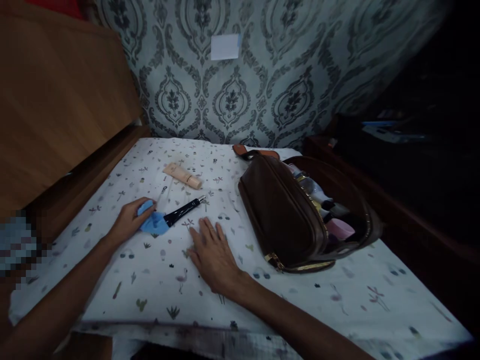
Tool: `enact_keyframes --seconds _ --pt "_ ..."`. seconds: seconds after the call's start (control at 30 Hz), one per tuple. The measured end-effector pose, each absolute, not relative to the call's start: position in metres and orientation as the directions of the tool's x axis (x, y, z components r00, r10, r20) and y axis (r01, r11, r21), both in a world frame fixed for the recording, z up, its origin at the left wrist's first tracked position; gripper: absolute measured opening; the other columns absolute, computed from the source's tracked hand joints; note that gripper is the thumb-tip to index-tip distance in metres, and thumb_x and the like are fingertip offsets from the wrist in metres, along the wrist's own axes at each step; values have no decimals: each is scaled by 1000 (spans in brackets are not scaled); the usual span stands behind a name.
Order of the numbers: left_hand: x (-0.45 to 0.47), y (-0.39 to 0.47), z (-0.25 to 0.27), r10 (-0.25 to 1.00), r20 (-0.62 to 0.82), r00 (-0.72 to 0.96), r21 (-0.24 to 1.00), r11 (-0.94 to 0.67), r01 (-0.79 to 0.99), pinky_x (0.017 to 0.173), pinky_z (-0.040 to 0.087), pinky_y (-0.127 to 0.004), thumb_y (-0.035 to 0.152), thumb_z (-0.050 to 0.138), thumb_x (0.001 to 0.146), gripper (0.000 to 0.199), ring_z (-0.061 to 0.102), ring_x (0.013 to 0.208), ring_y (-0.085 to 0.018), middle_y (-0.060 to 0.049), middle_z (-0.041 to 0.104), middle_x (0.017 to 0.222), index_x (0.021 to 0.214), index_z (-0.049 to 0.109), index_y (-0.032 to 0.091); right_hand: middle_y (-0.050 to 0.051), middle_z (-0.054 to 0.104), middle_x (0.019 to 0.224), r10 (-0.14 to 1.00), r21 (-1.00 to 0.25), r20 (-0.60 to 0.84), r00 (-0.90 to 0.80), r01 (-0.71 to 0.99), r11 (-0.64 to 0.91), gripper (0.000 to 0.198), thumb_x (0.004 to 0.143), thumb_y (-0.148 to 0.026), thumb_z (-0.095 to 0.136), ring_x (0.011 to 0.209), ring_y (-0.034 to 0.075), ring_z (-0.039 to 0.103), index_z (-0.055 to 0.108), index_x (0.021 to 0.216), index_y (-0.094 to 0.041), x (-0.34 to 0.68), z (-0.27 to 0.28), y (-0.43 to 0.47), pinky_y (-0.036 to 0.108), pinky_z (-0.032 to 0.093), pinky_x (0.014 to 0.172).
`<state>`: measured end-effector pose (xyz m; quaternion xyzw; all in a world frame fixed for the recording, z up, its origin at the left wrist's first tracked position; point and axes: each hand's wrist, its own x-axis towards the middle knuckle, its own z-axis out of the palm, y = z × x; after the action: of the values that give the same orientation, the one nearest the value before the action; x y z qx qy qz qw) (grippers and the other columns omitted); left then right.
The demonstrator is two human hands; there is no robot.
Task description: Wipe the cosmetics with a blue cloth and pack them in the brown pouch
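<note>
**Blue cloth (155, 224) in hand, black tube (183, 212) at its edge**

We see the left hand (131, 218) closed on the blue cloth, with part of it rising between thumb and fingers and the rest spreading out to the right. The black tube lies at the cloth's right edge, its silvery end pointing away and to the right; we cannot tell whether the hidden end is under the cloth or only against it.

Our right hand (215, 260) holds nothing: it rests palm down, fingers a little apart, on the printed tablecloth (150, 270), near the silvery end of the tube.

Farther back, we find a beige tube (182, 175) lying on its side, apart from both hands. To the right of the right hand stands a dark brown bag (277, 205), unzipped, its lid folded over to the right. Inside we make out several small items, among them a pink one (340, 229); the others are too dim to name.

Beyond the table we face patterned wallpaper (231, 100) bearing a white sheet (224, 47), and to our left, a wooden panel (63, 100).
</note>
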<state>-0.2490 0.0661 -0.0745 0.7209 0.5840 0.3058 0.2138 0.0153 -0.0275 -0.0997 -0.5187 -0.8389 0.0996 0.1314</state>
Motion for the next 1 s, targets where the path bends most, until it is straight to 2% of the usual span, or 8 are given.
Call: enact_keyframes --seconds 0.1,0.2,0.3,0.5,0.6,0.77,0.87,1.0 --pt "-288 70 -79 976 213 48 580 -166 797 71 47 -28 59 50 83 45 63 77 -20 -1 70 83 94 66 19 22 40 155 857 -324 177 -485 793 516 47 100 -32 50 149 36 30 52 141 -10 2 -100 -27 58 27 121" --pt "-325 73 -82 973 227 -32 433 -71 899 70 44 -27 55 48 83 37 60 72 -19 2 66 74 90 63 22 19 55 140 830 -375 254 -496 741 557 34 98 -23 49 136 32 47 62 127 -10 0 -97 -16 53 38 116" --pt "-346 72 -83 968 247 -53 320 -30 947 71 44 -28 51 45 84 34 62 74 -20 0 65 76 91 61 22 18 60 132 875 -408 281 -394 776 481 34 97 -19 45 124 29 55 63 124 -9 5 -91 7 48 44 110" --pt "-345 70 -81 965 257 -56 139 20 990 88 48 -38 53 35 90 52 64 102 -31 -14 67 112 113 63 16 30 30 158 987 -360 56 -152 919 163 63 98 -33 47 152 38 21 39 147 6 6 -94 31 55 19 123" --pt "-343 71 -78 969 208 -133 21 131 991 87 50 -42 59 32 91 58 62 108 -36 -17 63 115 116 63 16 28 18 162 980 -355 -19 -199 917 179 70 100 -40 41 154 35 10 32 152 7 -7 -97 23 53 13 125" --pt "-344 79 -70 977 63 -204 -72 209 975 80 51 -41 43 34 95 42 65 100 -34 -16 67 107 106 63 15 27 13 163 959 -400 -40 -280 884 241 71 101 -41 39 155 35 6 30 153 7 -29 -94 11 51 12 125" --pt "-345 83 -71 976 58 -209 -74 213 974 78 52 -44 38 36 95 36 66 97 -35 -17 68 103 99 63 16 28 25 161 952 -413 23 -306 864 287 65 100 -36 43 153 37 16 37 150 4 -32 -91 9 53 19 123" --pt "-351 83 -77 968 112 -226 -24 230 973 74 51 -48 37 43 92 29 67 91 -38 -21 68 106 94 64 17 23 55 135 926 -428 192 -326 821 378 38 95 -22 48 128 32 49 60 128 -5 -22 -89 16 49 42 109"
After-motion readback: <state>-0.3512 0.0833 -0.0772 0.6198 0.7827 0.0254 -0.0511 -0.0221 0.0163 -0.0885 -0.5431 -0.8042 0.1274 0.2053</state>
